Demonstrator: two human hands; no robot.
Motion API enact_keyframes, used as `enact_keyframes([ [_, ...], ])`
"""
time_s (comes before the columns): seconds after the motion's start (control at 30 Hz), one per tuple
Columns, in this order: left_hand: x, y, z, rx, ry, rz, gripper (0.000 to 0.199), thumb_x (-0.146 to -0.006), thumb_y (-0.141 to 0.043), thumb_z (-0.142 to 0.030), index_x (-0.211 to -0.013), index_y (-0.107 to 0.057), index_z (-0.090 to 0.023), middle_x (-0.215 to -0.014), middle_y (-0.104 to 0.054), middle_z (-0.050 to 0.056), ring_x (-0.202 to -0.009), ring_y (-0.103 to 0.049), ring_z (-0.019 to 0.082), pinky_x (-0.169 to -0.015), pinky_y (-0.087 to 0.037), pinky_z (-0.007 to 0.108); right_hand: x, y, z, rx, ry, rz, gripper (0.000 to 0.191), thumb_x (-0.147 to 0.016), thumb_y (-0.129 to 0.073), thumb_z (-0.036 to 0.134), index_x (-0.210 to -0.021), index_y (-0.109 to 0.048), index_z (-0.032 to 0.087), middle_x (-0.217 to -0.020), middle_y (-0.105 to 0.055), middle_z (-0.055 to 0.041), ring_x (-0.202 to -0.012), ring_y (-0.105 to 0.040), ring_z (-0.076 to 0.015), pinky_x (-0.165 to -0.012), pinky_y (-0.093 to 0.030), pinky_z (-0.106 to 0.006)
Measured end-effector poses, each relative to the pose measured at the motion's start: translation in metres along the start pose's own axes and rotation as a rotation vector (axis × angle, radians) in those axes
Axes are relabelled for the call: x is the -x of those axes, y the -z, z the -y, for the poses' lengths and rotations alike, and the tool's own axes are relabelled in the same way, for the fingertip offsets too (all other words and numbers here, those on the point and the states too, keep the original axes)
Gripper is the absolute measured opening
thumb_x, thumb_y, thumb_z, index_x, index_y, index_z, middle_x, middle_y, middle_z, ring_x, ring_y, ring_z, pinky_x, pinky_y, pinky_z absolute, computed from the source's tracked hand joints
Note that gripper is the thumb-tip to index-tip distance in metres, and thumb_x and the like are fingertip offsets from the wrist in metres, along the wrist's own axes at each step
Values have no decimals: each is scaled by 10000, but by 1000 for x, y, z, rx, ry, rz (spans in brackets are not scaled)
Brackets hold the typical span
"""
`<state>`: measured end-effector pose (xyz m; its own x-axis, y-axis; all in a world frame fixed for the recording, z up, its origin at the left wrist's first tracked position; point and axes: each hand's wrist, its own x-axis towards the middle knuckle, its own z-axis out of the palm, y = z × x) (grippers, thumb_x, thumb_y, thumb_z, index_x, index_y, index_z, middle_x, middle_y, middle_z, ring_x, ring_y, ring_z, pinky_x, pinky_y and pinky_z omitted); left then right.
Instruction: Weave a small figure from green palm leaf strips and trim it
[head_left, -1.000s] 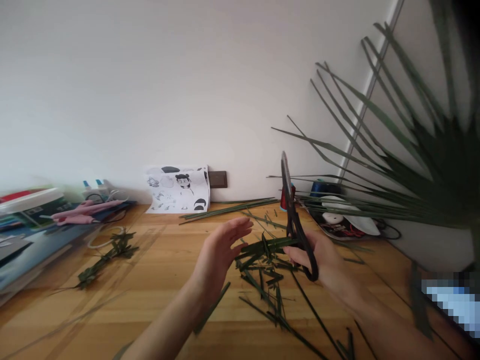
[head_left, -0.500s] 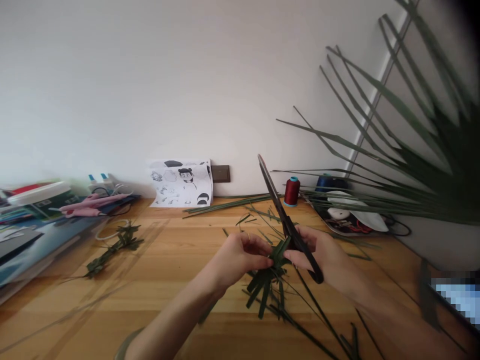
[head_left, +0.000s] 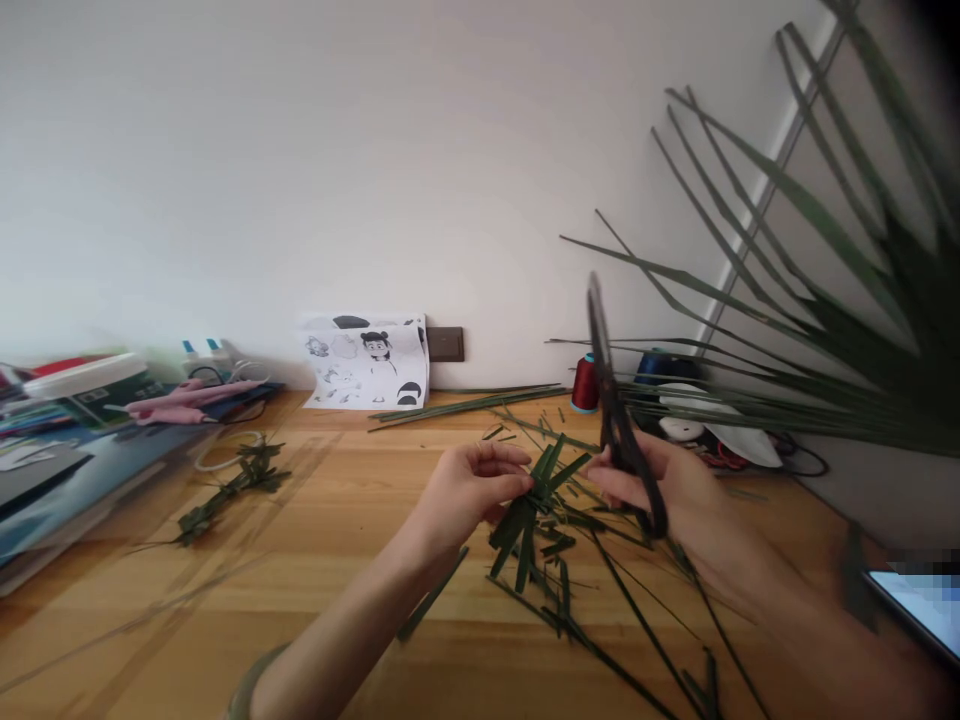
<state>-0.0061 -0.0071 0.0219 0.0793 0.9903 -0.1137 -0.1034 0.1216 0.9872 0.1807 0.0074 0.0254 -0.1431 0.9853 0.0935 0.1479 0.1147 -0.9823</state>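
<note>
Between the fingertips of my left hand (head_left: pixel 480 490) is a bundle of woven green leaf strips (head_left: pixel 525 520), its cut ends fanning up and down. My right hand (head_left: pixel 660 485) holds black-handled scissors (head_left: pixel 616 410), blades pointing up and the handle lying across the palm. The thumb and fingertips of that hand stop just right of the upper strips, apart from them. Loose leaf strips and clippings (head_left: pixel 592 640) lie on the wooden table (head_left: pixel 337 600) under and around both hands.
A finished-looking leaf braid (head_left: pixel 225 495) lies to the left, near a pink glue gun (head_left: pixel 187 400). At the back stand a printed paper sheet (head_left: pixel 367 365) and a red thread spool (head_left: pixel 583 385). A large palm leaf (head_left: pixel 847 340) reaches in from the right, above a cluttered tray.
My right hand has drawn away to the right from the leaf bundle, carrying the scissors, which now point more upright. My left hand keeps the bundle, its upper strips now uncovered.
</note>
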Motion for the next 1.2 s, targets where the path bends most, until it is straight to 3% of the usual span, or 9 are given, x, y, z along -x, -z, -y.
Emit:
enact_keyframes([
  [0.17,4,-5,2,78,-51,24,182,-615,-681,-154,-794,-650,-133,-699,-669,24,-622,-583,97,-600,-430,206,4,-10,-6,36,55,186,195,-654,-665,247,-806,-566,175,-757,-626,11,-697,-592,-122,-639,-475,-220],
  [0.57,12,-11,2,0,-97,78,102,-644,-639,-160,-737,-681,-153,-711,-678,17,-633,-586,123,-610,-435,232,14,-20,-1,-21,30,109,227,-641,-657,208,-830,-536,171,-754,-634,-5,-714,-603,-157,-669,-478,-268],
  [0.73,10,-10,4,20,-58,94,57,-635,-640,-158,-682,-672,-153,-633,-644,-7,-557,-544,92,-556,-418,216,14,-18,1,-38,15,133,220,-631,-655,195,-819,-545,163,-739,-626,10,-689,-587,-134,-646,-466,-241],
  [1.2,10,-12,4,31,11,64,87,-606,-667,-169,-684,-645,-137,-633,-603,-3,-567,-524,87,-549,-399,219,13,-14,6,36,63,217,141,-629,-607,150,-739,-523,177,-659,-563,35,-630,-554,-123,-569,-445,-220],
])
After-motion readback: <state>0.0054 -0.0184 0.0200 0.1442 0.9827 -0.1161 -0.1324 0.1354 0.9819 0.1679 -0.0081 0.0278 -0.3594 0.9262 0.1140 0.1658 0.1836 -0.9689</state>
